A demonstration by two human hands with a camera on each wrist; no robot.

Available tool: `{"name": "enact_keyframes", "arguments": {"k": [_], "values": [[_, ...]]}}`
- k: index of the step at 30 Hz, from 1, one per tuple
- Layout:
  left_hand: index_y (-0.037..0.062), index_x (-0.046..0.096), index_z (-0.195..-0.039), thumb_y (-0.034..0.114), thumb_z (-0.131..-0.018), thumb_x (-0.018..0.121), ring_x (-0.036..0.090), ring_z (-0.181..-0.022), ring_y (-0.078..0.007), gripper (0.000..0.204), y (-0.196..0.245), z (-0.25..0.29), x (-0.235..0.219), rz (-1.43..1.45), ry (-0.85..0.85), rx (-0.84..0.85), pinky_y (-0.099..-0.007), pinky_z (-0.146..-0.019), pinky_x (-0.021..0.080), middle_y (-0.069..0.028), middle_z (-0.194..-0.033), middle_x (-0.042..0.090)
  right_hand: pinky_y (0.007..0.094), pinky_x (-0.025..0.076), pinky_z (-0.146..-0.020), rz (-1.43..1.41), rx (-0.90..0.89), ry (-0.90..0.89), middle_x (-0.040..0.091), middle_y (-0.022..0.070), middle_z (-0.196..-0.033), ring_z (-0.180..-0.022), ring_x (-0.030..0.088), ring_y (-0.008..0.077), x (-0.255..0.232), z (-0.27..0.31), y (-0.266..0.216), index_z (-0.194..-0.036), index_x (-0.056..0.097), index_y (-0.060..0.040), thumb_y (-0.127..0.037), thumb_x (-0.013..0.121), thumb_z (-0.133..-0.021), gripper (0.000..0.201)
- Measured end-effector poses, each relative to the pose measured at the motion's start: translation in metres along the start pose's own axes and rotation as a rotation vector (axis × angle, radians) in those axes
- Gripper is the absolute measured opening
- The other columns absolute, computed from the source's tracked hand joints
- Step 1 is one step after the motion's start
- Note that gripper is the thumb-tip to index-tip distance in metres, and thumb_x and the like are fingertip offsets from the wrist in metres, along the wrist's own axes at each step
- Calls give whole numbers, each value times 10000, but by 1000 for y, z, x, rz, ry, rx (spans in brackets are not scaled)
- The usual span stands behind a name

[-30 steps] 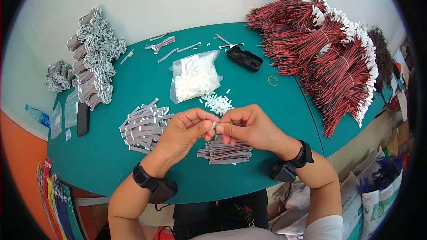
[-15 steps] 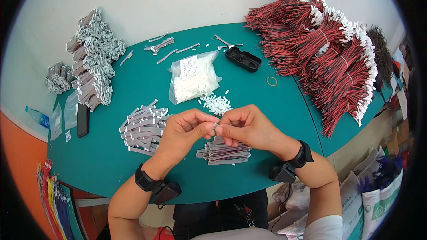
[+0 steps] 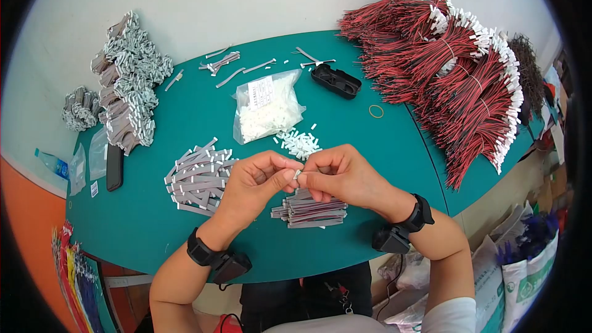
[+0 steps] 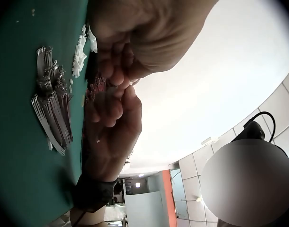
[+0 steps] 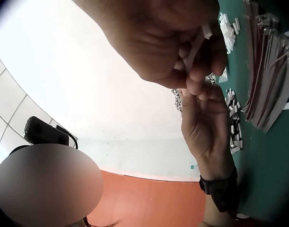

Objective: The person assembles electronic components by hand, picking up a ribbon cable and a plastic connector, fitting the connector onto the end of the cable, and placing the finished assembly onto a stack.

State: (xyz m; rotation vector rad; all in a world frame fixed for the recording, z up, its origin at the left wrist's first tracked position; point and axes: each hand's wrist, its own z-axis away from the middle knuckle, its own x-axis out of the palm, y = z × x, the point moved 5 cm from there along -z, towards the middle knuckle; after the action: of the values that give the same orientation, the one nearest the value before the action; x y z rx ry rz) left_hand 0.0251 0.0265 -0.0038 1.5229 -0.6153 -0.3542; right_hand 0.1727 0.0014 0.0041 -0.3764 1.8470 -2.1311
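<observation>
Above the table, my left hand (image 3: pixel 250 185) and right hand (image 3: pixel 348 176) meet fingertip to fingertip. Between them is a small white connector (image 3: pixel 297 174), pinched by the left thumb and fingers and mostly hidden. The right hand holds a short grey ribbon cable (image 5: pixel 195 53), which runs through its curled fingers and has a white connector at its far end in the right wrist view. Below the hands lies a neat stack of grey ribbon cables (image 3: pixel 313 211). Loose white connectors (image 3: pixel 300 143) are heaped just beyond the fingers.
Cables with white ends (image 3: pixel 197 179) lie spread left of the hands. Behind are a plastic bag of white connectors (image 3: pixel 268 111) and a black case (image 3: pixel 336 81). Red-black wire bundles (image 3: pixel 456 74) fill the right; grey cable bundles (image 3: pixel 132 80) and a phone (image 3: pixel 115 166) are left.
Both hands stay in place, fingertips together. The small white piece between them has turned slightly; nothing on the table has moved.
</observation>
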Motion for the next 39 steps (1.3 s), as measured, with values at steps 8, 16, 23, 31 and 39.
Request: {"name": "enact_keyframes", "arguments": {"k": [8,16,23,31,39], "values": [[-14,621,-1016,65,-888,599,580,-816,-84,152,4,4,5,-54,14,90,-230,-733,473,-48,-885,642,192,325,-437,-21,-47,56,540,-13,-572,-503,454,18,1,0,3,-704,596,-23,-124,595,-857,184],[-13,625,-1012,72,-884,610,572,-807,-79,154,3,4,4,-65,53,106,-229,-723,470,-43,-879,640,186,316,-433,-69,-61,41,538,-14,-587,-500,440,16,1,-2,6,-727,604,-30,-154,605,-871,190],[-7,633,-1017,78,-880,618,568,-787,-73,162,2,3,2,-97,51,81,-225,-706,468,-40,-868,642,191,329,-451,-11,-68,-12,533,-23,-606,-525,437,16,0,-3,7,-791,612,-22,-162,591,-900,178],[-7,639,-1009,53,-876,612,594,-814,-83,149,5,4,2,-105,76,107,-224,-713,480,-63,-905,663,200,341,-474,5,-123,19,525,-32,-609,-551,434,15,2,1,0,-789,602,-7,-136,586,-897,169],[-11,635,-1013,44,-874,610,602,-828,-89,152,4,7,4,-166,104,181,-234,-734,491,-67,-922,661,203,346,-474,-38,-115,33,518,-32,-600,-550,444,20,4,1,2,-776,594,-8,-135,577,-900,178]]}}
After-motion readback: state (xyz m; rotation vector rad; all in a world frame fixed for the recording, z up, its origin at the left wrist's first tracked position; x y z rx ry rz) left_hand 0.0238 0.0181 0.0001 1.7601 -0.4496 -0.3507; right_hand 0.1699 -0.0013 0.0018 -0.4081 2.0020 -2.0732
